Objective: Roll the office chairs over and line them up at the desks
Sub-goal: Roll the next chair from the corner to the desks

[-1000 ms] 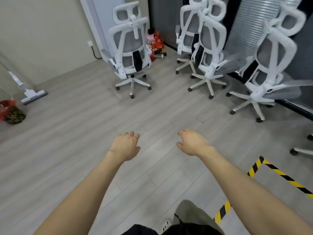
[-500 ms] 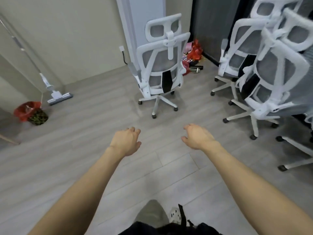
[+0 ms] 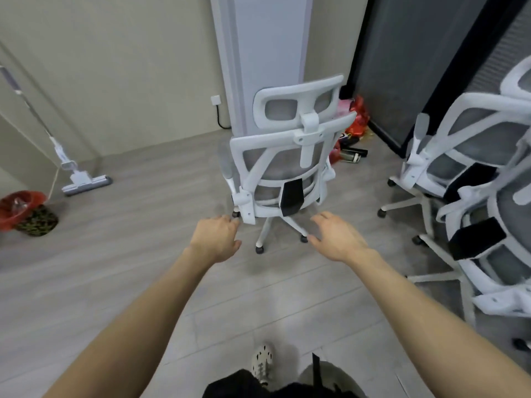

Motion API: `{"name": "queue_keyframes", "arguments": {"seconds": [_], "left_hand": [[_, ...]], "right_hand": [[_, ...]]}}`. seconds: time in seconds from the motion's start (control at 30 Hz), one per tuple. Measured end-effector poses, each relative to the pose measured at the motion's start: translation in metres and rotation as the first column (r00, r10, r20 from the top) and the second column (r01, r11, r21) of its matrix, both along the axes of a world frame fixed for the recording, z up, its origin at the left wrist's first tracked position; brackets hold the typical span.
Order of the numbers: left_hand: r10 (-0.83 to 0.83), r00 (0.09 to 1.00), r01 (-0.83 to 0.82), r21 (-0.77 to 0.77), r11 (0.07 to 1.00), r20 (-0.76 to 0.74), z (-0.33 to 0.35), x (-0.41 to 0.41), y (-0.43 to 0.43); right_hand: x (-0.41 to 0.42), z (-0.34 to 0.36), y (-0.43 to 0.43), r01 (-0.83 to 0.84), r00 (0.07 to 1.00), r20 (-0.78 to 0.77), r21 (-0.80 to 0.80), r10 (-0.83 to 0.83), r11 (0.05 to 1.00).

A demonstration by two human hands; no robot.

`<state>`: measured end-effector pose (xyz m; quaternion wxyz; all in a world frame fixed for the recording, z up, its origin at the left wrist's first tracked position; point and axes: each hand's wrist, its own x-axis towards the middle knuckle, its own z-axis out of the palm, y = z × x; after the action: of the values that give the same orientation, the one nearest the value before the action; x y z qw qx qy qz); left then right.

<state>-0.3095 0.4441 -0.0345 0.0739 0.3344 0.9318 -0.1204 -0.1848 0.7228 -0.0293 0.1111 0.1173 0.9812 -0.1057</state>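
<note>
The white mesh office chair [image 3: 287, 168] stands on the floor [image 3: 115, 282] with its back to the person, apart from the other chairs [image 3: 465, 156] at the right. It looks bulky but should roll easily. The stiff plastic back frame [image 3: 267, 135] seems the firm place to grip, not the soft mesh. The left hand [image 3: 215, 239] and right hand [image 3: 339, 237] reach toward it with relaxed fingers, holding nothing. The small casters [image 3: 259, 249] may swivel and make it veer.

The white chair [image 3: 287, 156] is seen much closer now. The left hand [image 3: 215, 239] and right hand [image 3: 336, 239] are now held just beside it.
</note>
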Motion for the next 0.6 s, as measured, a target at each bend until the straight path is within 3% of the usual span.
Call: {"name": "queue_keyframes", "arguments": {"seconds": [0.23,0.4,0.6], "left_hand": [[-0.046,0.984,0.07,0.139,0.988,-0.17,-0.003,-0.117,0.134],[0.096,0.971,-0.036,0.26,0.965,-0.221,-0.025,-0.182,0.219],[0.23,0.95,-0.184,0.216,0.959,-0.212,-0.035,-0.226,0.277]], "right_hand": [[-0.154,-0.002,0.126,-0.055,0.983,-0.175,-0.028,0.05,0.998],[-0.265,-0.005,0.205,-0.191,0.906,-0.385,0.001,0.177,0.982],[-0.329,-0.031,0.25,-0.319,0.87,-0.343,0.157,0.354,0.935]]}}
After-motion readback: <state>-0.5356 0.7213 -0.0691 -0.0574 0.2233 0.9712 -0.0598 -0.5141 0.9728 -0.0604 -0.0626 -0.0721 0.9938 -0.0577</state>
